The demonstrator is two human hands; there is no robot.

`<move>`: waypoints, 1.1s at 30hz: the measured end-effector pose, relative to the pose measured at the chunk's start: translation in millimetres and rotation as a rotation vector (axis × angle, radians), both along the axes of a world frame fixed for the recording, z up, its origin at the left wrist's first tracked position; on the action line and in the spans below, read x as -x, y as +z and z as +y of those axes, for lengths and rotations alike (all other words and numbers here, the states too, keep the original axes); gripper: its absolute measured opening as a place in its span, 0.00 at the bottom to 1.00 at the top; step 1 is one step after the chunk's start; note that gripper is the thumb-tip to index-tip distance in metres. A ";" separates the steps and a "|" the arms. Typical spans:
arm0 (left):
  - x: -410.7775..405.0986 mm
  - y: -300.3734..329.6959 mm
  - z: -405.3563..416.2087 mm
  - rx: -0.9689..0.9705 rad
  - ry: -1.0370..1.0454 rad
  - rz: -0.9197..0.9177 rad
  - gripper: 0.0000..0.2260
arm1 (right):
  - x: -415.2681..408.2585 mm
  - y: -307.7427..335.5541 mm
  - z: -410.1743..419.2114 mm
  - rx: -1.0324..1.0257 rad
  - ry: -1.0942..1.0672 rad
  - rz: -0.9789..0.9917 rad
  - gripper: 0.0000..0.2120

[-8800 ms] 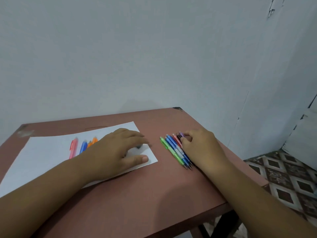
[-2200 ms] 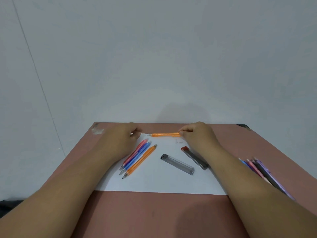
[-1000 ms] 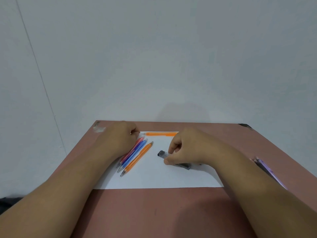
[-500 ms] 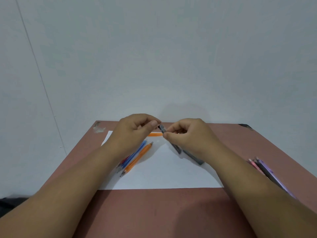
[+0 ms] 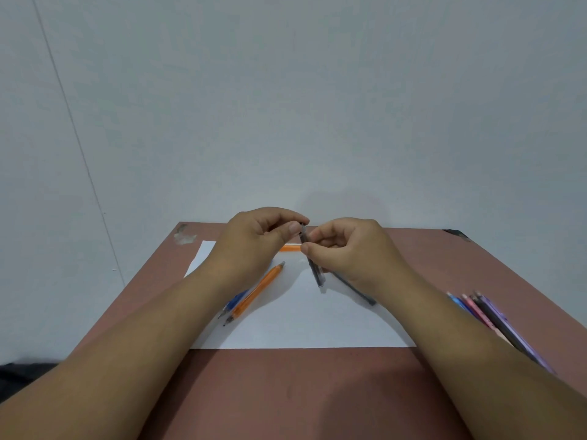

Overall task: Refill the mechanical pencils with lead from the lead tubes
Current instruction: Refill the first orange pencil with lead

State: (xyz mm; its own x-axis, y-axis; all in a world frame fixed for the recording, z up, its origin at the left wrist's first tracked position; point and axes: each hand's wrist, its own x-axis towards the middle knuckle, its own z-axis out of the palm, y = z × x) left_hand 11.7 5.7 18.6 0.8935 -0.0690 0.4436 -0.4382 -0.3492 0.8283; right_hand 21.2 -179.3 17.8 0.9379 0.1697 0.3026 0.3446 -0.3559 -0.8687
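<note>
My right hand (image 5: 346,249) grips a dark clear lead tube (image 5: 313,265), lifted and nearly upright above the white paper (image 5: 305,325). My left hand (image 5: 254,239) pinches the tube's top cap end. An orange pencil (image 5: 290,248) lies across the paper's far edge, mostly hidden behind my hands. Another orange pencil (image 5: 257,290) and a blue one (image 5: 236,301) lie slanted on the paper beside my left wrist. A second lead tube (image 5: 357,289) lies on the paper, partly under my right wrist.
A row of several coloured pencils (image 5: 489,319) lies on the reddish-brown table (image 5: 286,395) near its right edge, by my right forearm. A grey wall stands directly behind the table. The table's left edge drops off next to my left arm.
My right hand took the lead tube off the paper and raised it. My left hand left the pencils and came up to pinch the tube's top end.
</note>
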 end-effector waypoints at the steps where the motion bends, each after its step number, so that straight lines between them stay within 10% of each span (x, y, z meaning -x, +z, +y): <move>1: 0.1 0.6 -0.5 0.006 0.007 0.003 0.09 | 0.7 0.5 0.2 -0.003 0.003 0.002 0.07; 20: 7.6 4.7 -11.9 0.116 0.161 -0.122 0.07 | 3.1 4.6 1.0 0.226 -0.070 -0.202 0.18; 33: 3.3 -3.5 -8.9 0.039 0.184 -0.129 0.06 | -3.1 6.8 -7.8 0.207 0.009 0.033 0.08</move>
State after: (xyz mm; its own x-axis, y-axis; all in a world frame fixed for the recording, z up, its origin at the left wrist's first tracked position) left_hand 8.4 -3.2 15.1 0.8253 0.1094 0.5540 -0.4730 -0.4020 0.7840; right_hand 24.3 -187.2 24.5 0.9448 0.2339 0.2296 0.3215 -0.5249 -0.7881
